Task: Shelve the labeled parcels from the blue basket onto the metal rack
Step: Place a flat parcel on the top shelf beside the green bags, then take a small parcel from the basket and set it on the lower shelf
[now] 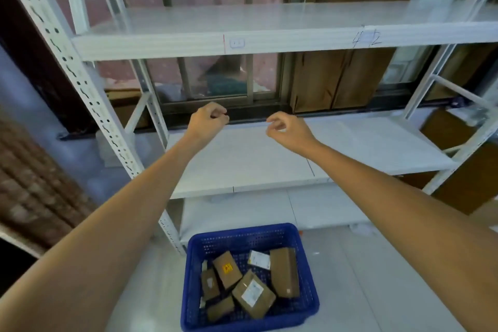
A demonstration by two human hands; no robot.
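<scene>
My forearms reach out from the bottom corners toward the rack (pixel 269 43). Below them the basket (pixel 250 277), blue and perforated, sits on the floor against the rack's foot, its near rim cut off by the frame edge. Inside lie brown cardboard parcels (pixel 253 295), long axes pointing every way; some show white labels, one a yellow sticker, print too blurred to read. Over the rack's middle shelf, my left hand (pixel 208 118) and right hand (pixel 285 127) hang loosely curled, holding nothing
</scene>
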